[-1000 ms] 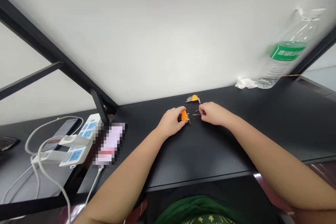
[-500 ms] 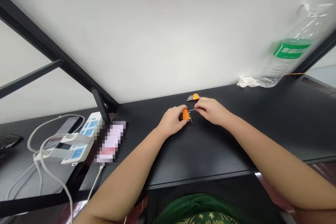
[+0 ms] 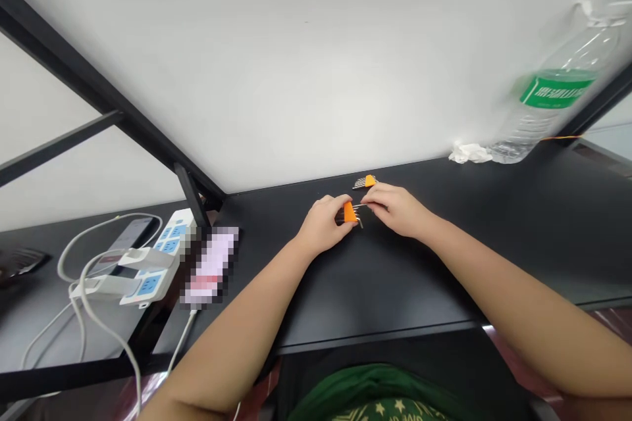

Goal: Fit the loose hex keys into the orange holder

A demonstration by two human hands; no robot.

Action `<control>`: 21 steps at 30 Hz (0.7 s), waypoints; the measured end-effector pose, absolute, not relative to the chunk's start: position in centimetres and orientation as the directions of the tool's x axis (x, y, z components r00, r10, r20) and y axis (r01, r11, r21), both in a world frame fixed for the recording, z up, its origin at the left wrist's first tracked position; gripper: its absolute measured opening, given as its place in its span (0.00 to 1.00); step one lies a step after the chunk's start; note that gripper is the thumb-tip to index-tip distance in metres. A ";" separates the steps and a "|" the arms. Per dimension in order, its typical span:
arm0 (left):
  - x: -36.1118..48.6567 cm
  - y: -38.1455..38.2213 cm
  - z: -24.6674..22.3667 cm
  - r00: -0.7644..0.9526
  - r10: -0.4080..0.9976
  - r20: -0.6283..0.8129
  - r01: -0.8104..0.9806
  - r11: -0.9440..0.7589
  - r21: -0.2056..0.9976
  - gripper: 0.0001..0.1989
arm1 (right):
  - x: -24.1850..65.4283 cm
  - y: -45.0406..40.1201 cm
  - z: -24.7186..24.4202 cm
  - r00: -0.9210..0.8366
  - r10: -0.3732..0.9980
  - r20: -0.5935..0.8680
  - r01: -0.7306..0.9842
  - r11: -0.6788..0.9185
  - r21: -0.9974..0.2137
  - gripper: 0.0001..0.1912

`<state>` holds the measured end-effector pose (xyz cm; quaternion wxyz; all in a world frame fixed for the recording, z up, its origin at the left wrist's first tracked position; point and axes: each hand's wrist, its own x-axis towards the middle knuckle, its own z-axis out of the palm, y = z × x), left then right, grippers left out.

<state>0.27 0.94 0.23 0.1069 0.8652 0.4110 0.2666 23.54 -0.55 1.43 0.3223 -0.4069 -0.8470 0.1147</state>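
My left hand (image 3: 323,227) grips an orange hex key holder (image 3: 350,212) between thumb and fingers, just above the black table. Several metal hex keys stick out of it, their bent ends toward the right. With pinched fingertips my right hand (image 3: 395,209) holds a thin metal hex key (image 3: 361,205), whose other end meets the holder's upper right side. Whether that key is seated in the holder I cannot tell. Behind my right fingers lies a second orange hex key set (image 3: 370,181) on the table, its keys fanned to the left.
Against the white wall at the right stand a large clear bottle (image 3: 555,92) with a green label and a crumpled white tissue (image 3: 470,152). To the left are a phone (image 3: 213,263) on a cable, a white power strip (image 3: 170,243) with chargers, and a black metal frame (image 3: 187,194).
My right hand has moved slightly left, bringing the pinched hex key closer to the holder. My left hand stays nearly still around the holder. The whole view has shifted a little.
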 end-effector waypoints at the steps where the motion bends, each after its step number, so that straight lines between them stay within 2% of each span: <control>1: 0.3 0.9 0.3 0.529 0.761 0.376 0.646 -0.648 0.403 0.24 | 23.5 -0.6 1.5 -0.455 0.762 0.461 0.602 0.645 -0.471 0.14; 4: 0.5 0.7 0.3 0.566 0.736 0.373 0.627 -0.677 0.385 0.22 | 23.1 -0.7 1.6 -0.448 0.778 0.440 0.569 0.628 -0.532 0.13; 7: 0.7 0.4 0.3 0.593 0.700 0.398 0.594 -0.714 0.370 0.21 | 22.7 -0.6 1.4 -0.389 0.858 0.336 0.511 0.505 -0.696 0.10; 9: 0.7 0.3 0.4 0.599 0.682 0.420 0.577 -0.731 0.364 0.21 | 22.5 -0.5 1.1 -0.348 0.914 0.210 0.389 0.345 -0.854 0.08; 11: 0.7 0.2 0.5 0.601 0.678 0.422 0.575 -0.734 0.361 0.20 | 22.3 -0.3 0.8 -0.346 0.933 0.096 0.222 0.181 -0.958 0.08; 13: 0.7 0.1 0.6 0.605 0.682 0.412 0.577 -0.732 0.362 0.19 | 22.1 -0.2 0.5 -0.360 0.932 0.040 0.080 0.074 -0.994 0.11; 15: 0.6 0.1 0.6 0.610 0.682 0.402 0.580 -0.731 0.360 0.19 | 21.9 -0.2 0.4 -0.367 0.930 0.028 0.002 0.031 -1.000 0.15; 16: 0.6 0.1 0.6 0.612 0.681 0.402 0.580 -0.732 0.358 0.19 | 21.8 -0.3 0.5 -0.369 0.929 0.025 0.002 0.027 -1.000 0.16; 18: 0.6 0.1 0.6 0.605 0.685 0.407 0.585 -0.729 0.356 0.19 | 22.1 -0.3 0.7 -0.372 0.928 0.020 0.105 0.064 -0.992 0.15; 20: 0.6 0.3 0.4 0.584 0.699 0.413 0.599 -0.714 0.362 0.20 | 23.0 -0.1 1.1 -0.354 0.933 0.066 0.338 0.194 -0.921 0.13; 21: 0.6 0.3 0.4 0.573 0.710 0.410 0.608 -0.703 0.368 0.20 | 23.6 0.1 1.3 -0.343 0.933 0.109 0.479 0.273 -0.834 0.11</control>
